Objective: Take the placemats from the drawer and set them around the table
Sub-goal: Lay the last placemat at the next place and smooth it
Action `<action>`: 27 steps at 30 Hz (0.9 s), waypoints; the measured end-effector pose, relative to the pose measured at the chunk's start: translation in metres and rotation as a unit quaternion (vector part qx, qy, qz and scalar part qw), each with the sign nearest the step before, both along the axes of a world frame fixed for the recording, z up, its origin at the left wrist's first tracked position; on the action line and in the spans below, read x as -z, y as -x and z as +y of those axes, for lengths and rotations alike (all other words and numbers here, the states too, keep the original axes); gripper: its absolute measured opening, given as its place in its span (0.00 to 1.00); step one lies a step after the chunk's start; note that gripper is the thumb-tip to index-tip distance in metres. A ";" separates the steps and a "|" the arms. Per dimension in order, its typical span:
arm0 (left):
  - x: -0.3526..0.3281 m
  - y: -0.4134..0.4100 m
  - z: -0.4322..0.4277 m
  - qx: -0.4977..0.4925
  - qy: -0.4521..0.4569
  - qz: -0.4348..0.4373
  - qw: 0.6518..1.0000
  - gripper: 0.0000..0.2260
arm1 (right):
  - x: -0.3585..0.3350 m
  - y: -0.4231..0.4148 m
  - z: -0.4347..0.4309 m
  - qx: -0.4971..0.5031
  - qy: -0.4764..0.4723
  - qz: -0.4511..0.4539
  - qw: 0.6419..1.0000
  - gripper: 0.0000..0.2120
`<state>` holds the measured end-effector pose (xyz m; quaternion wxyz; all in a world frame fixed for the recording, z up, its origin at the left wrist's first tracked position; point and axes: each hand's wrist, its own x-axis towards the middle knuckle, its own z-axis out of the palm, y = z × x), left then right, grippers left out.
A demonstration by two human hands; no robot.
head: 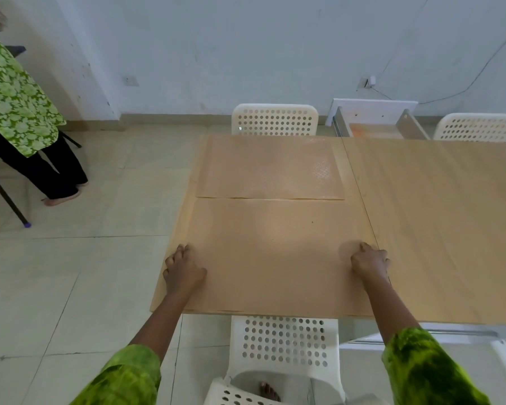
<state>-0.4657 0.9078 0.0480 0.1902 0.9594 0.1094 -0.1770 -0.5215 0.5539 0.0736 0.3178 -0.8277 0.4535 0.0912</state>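
The table [450, 229] carries two mats at its left end; the right part is bare wood. The near mat [275, 258] lies flat along the table's near edge, in front of the near chair [284, 343]. Its long axis runs left to right, parallel to that edge, and its left short side sits just inside the table's left edge. The far mat [269, 168] lies along the far edge, facing the far chair [275, 119], with its long axis parallel to the first. The two mats meet at mid-table; whether they touch or overlap cannot be determined. The placement indicates one mat per seat. The drawer [377, 121] stands open beyond the far edge. The left hand [183, 268] has its fingers curled onto the near mat's left side; the right hand [370, 261] is closed on its right side. One hand on each short side suggests the near mat is being squared to the near edge.
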 end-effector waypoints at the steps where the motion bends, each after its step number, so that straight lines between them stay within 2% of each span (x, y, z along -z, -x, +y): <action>1: -0.001 0.000 0.000 -0.003 0.000 0.001 1.000 0.33 | 0.000 -0.001 0.000 -0.002 0.004 0.004 1.000 0.26; 10: -0.004 0.000 -0.002 -0.009 -0.002 0.010 1.000 0.32 | -0.001 -0.003 0.002 -0.009 0.020 0.009 1.000 0.26; 13: -0.008 0.000 -0.010 -0.004 -0.043 -0.001 0.999 0.30 | -0.001 -0.007 0.010 -0.017 0.093 0.024 0.995 0.24; 16: -0.013 -0.010 -0.030 0.070 -0.098 -0.070 0.990 0.29 | 0.000 -0.018 0.029 -0.091 0.163 -0.020 0.982 0.24; 20: -0.016 -0.050 -0.082 0.231 -0.089 -0.140 0.959 0.25 | 0.004 -0.064 0.072 -0.230 0.148 -0.082 0.958 0.23; 24: 0.001 -0.088 -0.117 0.340 -0.094 -0.095 0.931 0.26 | 0.023 -0.107 0.104 -0.349 0.144 -0.062 0.924 0.24; 27: 0.024 -0.099 -0.116 0.373 -0.093 -0.074 0.920 0.31 | 0.041 -0.118 0.106 -0.399 0.140 -0.035 0.906 0.25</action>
